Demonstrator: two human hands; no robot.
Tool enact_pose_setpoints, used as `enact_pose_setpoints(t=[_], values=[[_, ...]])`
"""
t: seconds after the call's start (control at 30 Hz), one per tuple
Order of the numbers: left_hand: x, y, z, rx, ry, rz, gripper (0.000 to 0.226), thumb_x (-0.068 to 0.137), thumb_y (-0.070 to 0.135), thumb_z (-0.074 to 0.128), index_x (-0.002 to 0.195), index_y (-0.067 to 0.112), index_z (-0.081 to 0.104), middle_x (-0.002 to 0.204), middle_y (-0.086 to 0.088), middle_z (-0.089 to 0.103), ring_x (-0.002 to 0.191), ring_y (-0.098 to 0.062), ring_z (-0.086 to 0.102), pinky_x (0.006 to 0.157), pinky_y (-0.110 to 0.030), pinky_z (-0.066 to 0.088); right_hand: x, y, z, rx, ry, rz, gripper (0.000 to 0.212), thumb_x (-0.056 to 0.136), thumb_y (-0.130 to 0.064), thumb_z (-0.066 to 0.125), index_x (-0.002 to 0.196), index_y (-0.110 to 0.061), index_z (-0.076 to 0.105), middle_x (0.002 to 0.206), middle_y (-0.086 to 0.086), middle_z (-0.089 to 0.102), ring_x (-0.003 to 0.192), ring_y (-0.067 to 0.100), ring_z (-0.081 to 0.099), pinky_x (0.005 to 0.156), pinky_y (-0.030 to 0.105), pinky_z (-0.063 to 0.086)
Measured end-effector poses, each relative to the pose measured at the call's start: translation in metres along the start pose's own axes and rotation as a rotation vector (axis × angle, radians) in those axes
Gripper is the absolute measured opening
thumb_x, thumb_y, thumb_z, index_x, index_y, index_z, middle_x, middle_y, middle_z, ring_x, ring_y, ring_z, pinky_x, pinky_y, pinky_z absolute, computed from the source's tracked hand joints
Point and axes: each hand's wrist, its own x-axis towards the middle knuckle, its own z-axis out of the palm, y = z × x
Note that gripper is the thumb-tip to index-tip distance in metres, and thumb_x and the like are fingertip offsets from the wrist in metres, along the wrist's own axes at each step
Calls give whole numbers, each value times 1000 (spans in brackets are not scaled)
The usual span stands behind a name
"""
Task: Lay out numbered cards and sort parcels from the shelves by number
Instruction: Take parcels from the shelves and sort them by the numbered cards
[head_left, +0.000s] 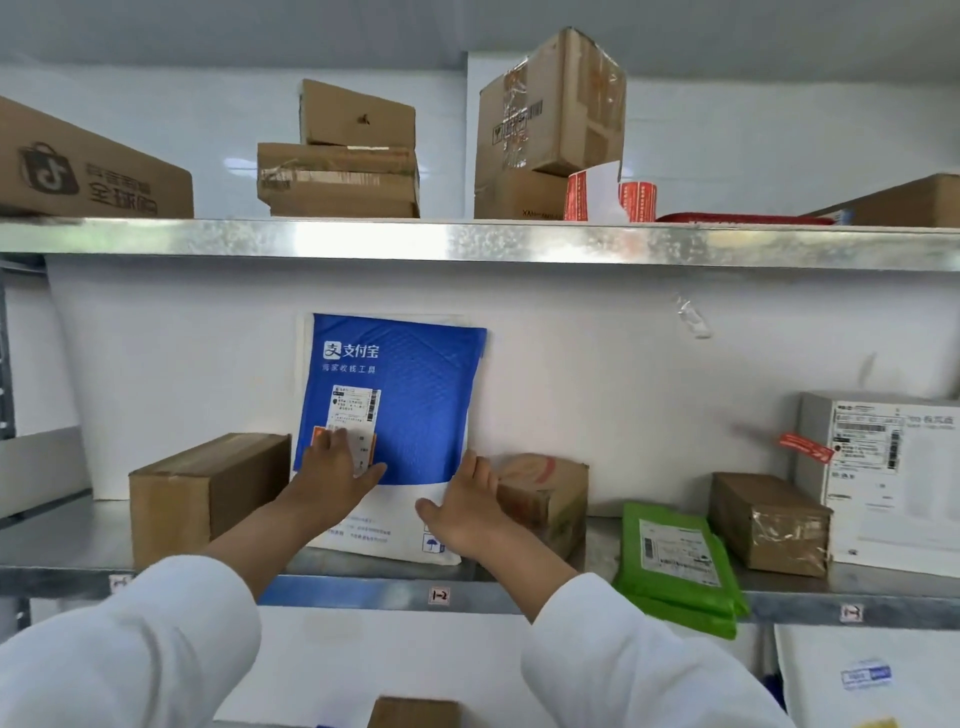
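The blue-and-white bubble mailer (410, 405) stands upright on the middle shelf (571, 597), its long axis vertical, leaning on the back wall. The left hand (337, 473) lies flat on its shipping label (358, 410), fingers straight. The right hand (467, 504), fingers straight and thumb spread, is at its lower right edge. Neither hand grips it. The mailer is quilted plastic, flat and probably pliant. A plain brown carton (208, 493) sits left of the mailer and a tape-wrapped carton (545, 499) right of it.

- A parcel storeroom or pickup point: galvanised metal shelves (467, 244) stand against white wall panels.
- Taped cardboard boxes (337, 179), a blue padded mailer (415, 395) and green mailer bags (675, 561) (several bearing printed shipping labels) sit on them.
- Small numbered tags (439, 595), one reading "1-2", mark the shelf edge.
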Motion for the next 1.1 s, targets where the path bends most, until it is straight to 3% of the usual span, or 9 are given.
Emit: enact_pose_setpoints(t=[0.1,0.2,0.3,0.43,0.6,0.73,0.87,0.97,1.1], values=[[14,-2,9,1,58,-74,76,86,47,64,138,1,32,134,-18,41,125,-35,43,98,-44,42,8,-5,3,144,52,-1,87,94,-32,51,150,1,-8,156,13,6,145,29,6,119,37,16],[25,-4,13,5,92,-151,76,89,44,62,143,1,30,140,-22,38,131,-38,35,106,-45,31,17,-13,3,278,86,11,88,94,-27,50,149,1,-12,158,14,0,146,30,3,119,39,16],[32,-17,12,-93,89,-276,80,86,51,62,139,-2,33,135,-24,44,126,-39,42,107,-47,35,32,-15,5,374,59,93,90,94,-30,51,149,1,-14,159,15,-1,147,30,3,119,41,18],[48,-48,21,-285,38,-394,85,77,66,62,127,1,39,119,-18,56,109,-38,55,96,-52,46,45,-12,14,486,59,168,95,93,-36,54,150,-3,-15,157,13,5,144,30,17,115,41,28],[52,-56,26,-496,73,-464,69,85,53,61,124,1,39,108,-16,59,90,-30,59,74,-41,48,58,-3,22,603,89,218,87,87,-40,65,147,-10,9,144,6,22,127,27,41,103,39,44],[53,-59,31,-660,105,-422,57,85,49,63,118,6,46,109,-13,64,91,-29,63,77,-43,51,66,6,27,701,99,197,76,82,-37,72,137,-13,24,137,3,29,123,24,44,98,33,44],[45,-57,31,-861,162,-411,53,89,44,62,128,15,42,117,-7,61,103,-29,60,83,-45,48,67,9,33,830,99,178,57,83,-32,72,117,-25,27,130,2,43,110,20,52,89,34,47],[37,-54,27,-993,201,-420,44,91,38,61,125,16,42,118,-9,62,106,-30,60,89,-50,49,60,8,28,828,58,127,54,90,-32,65,126,-23,25,127,-1,44,107,17,51,85,31,45],[24,-33,5,-1014,260,-308,45,93,38,58,125,12,41,111,-8,62,91,-23,61,70,-37,49,48,2,12,787,58,87,59,93,-37,58,135,-20,20,133,2,41,110,19,50,89,34,45]])
